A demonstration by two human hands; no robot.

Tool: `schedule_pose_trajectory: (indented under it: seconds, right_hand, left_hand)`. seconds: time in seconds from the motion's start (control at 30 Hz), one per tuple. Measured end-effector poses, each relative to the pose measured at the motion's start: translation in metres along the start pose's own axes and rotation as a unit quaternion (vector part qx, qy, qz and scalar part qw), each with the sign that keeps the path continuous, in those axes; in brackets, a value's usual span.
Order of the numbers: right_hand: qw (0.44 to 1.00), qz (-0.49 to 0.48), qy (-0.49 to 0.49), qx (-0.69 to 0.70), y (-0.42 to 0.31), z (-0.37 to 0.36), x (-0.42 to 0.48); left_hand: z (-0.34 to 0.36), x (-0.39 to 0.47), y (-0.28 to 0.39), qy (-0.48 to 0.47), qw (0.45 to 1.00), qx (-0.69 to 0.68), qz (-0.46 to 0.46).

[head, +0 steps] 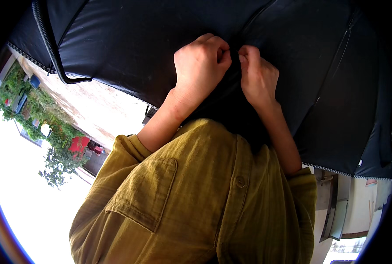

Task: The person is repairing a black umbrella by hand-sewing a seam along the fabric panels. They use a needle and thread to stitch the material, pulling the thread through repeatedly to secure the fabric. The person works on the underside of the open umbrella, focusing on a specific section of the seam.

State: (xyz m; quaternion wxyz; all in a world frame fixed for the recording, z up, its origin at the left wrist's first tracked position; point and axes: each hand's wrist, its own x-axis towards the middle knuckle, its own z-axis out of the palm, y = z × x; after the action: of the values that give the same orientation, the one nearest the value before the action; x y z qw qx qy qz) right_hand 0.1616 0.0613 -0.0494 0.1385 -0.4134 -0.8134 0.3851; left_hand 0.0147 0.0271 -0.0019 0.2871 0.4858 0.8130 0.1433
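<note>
A black umbrella canopy (pixel 123 36) spreads across my lap, with ribs, seams and a dotted light hem. Over its middle seam, my left hand (pixel 201 62) is curled, thumb pressed to forefinger against the dark fabric. Just to its right, my right hand (pixel 258 74) pinches at the same spot, its fingertips a small gap away from the left ones. Anything small between the fingertips is lost in the dark. Loose thin threads (pixel 343 49) hang along a seam on the right. A black hooked, ribbed handle (pixel 50 49) curves over the canopy's left edge.
Bright pale ground (pixel 113 102) lies beyond the hem on the left, with a dark object (pixel 149 114) beside my left forearm. Farther off are green plants (pixel 47 102) and a red sheet (pixel 79 144). An open window (pixel 339 217) stands in a building at lower right.
</note>
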Motion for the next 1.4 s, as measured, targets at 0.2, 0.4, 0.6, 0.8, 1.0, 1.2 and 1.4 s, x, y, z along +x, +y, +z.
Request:
schedule_pose_trajectory:
  seconds: [0.2,0.4,0.6,0.8,1.0,1.2,1.4]
  right_hand:
    - [0.999,0.005,0.013,0.043,0.001,0.002,0.003]
    - [0.994,-0.046,-0.004,-0.096,-0.02,-0.01,0.02]
    - [0.999,0.027,-0.03,-0.01,-0.023,-0.004,0.023]
    - [0.999,0.012,-0.02,0.032,-0.017,-0.004,0.023]
    - [0.998,0.008,0.003,0.058,-0.012,-0.003,0.02]
    - [0.998,0.011,0.001,0.067,-0.012,-0.002,0.02]
    - [0.998,0.013,-0.006,0.065,-0.014,0.0,0.022]
  left_hand:
    - [-0.003,0.001,0.003,0.011,1.0,0.022,0.008]
    - [-0.013,0.008,-0.001,-0.004,1.0,0.024,0.006]
    - [-0.014,0.01,-0.005,-0.004,1.0,0.016,0.013]
    - [-0.016,0.011,-0.003,-0.001,1.0,0.013,0.016]
    - [-0.012,0.009,-0.002,0.011,1.0,0.012,0.025]
    - [-0.014,0.01,-0.002,0.002,1.0,0.015,0.019]
    - [-0.017,0.012,-0.005,-0.002,1.0,-0.006,0.009]
